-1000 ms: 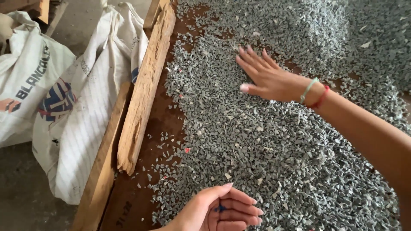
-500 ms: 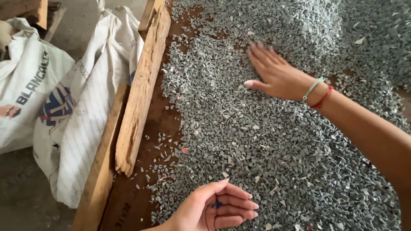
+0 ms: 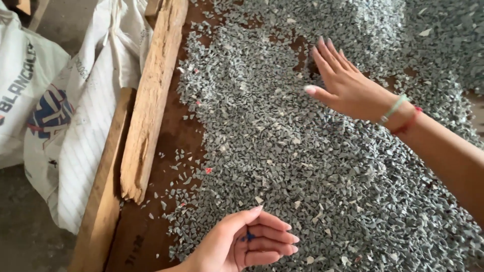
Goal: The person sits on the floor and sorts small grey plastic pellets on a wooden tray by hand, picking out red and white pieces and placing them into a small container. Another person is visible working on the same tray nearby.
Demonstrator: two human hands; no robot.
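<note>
A wide bed of small grey plastic flakes (image 3: 312, 151) covers a brown wooden surface. My right hand (image 3: 343, 83) lies flat on the flakes at the upper right, fingers together and stretched away from me, with a pale green and a red band on the wrist. My left hand (image 3: 247, 242) is at the bottom edge, palm up and fingers curled, cupping a few small blue bits (image 3: 248, 235). A tiny red flake (image 3: 208, 171) lies on the thin left edge of the pile.
A rough wooden plank (image 3: 151, 95) and a second wooden board (image 3: 103, 201) border the flakes on the left. Beyond them white woven sacks (image 3: 65, 116) stand on a grey concrete floor (image 3: 25, 226). Bare brown wood (image 3: 166, 136) shows between plank and flakes.
My right hand has slid further away across the flakes, toward the upper right. My left hand has stayed low with its fingers curled over the blue bits.
</note>
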